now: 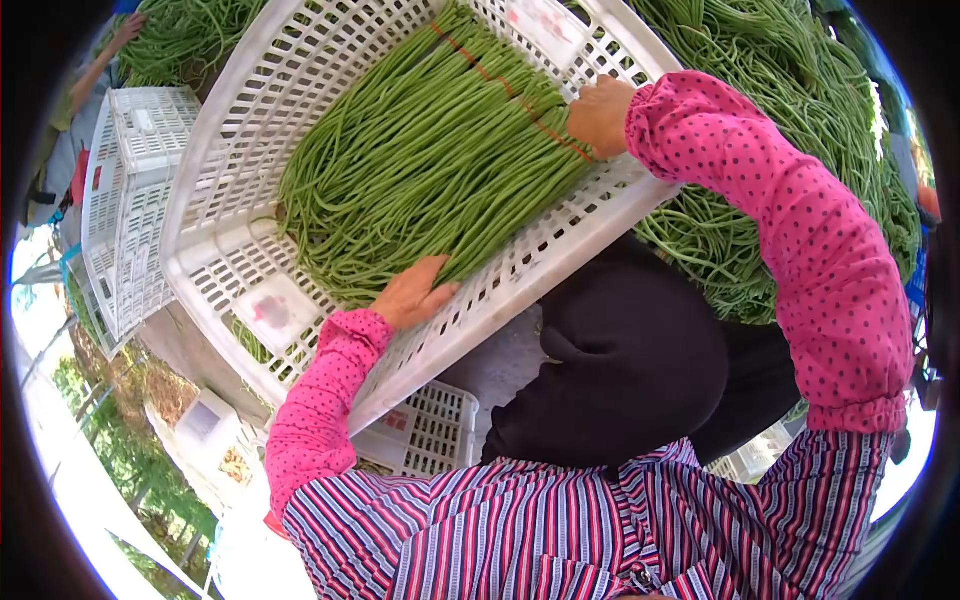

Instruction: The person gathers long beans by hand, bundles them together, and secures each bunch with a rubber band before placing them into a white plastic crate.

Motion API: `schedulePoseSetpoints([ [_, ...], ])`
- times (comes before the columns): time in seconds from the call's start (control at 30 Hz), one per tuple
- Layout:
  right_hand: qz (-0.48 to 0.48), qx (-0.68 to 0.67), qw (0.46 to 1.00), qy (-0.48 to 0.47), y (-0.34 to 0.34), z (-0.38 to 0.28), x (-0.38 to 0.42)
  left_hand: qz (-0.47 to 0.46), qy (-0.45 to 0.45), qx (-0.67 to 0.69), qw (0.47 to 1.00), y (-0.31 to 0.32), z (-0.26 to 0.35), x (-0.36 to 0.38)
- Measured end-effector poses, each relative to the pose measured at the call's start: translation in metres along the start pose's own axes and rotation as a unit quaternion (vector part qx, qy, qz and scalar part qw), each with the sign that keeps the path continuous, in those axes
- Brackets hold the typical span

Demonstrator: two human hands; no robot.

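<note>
Long green beans [420, 150] lie side by side in a white slatted crate [510, 285], with red bands across them near their upper right end. My left hand [412, 293] is inside the crate near its front wall, touching the lower edge of the beans, thumb and fingers apart. At the right end of the crate my right hand [600, 115] rests on the banded end of the beans, its fingers curled down; what they grip, if anything, is hidden.
A large heap of loose green beans [800, 130] lies at the right. More white crates [140, 190] stand at the left, and another crate [430, 425] sits below. At the upper left, another person's arm [100, 65] reaches toward more beans [185, 35].
</note>
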State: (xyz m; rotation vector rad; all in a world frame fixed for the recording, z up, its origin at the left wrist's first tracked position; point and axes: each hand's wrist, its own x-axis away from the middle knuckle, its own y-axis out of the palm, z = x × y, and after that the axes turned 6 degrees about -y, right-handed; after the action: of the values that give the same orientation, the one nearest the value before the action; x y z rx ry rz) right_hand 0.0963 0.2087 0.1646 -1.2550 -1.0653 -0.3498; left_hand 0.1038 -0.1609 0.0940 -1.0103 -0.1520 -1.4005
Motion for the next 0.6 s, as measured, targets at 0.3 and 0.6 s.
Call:
schedulePoseSetpoints([
  [0.3,-0.023,0.052,0.998,0.029,-0.001,-0.003,-0.027,0.117,-0.066,-0.115,0.984,0.011,0.010,0.007],
  [0.6,0.016,-0.124,0.987,0.099,-0.010,-0.007,-0.053,0.149,-0.105,0.284,0.941,0.053,-0.086,-0.017],
])
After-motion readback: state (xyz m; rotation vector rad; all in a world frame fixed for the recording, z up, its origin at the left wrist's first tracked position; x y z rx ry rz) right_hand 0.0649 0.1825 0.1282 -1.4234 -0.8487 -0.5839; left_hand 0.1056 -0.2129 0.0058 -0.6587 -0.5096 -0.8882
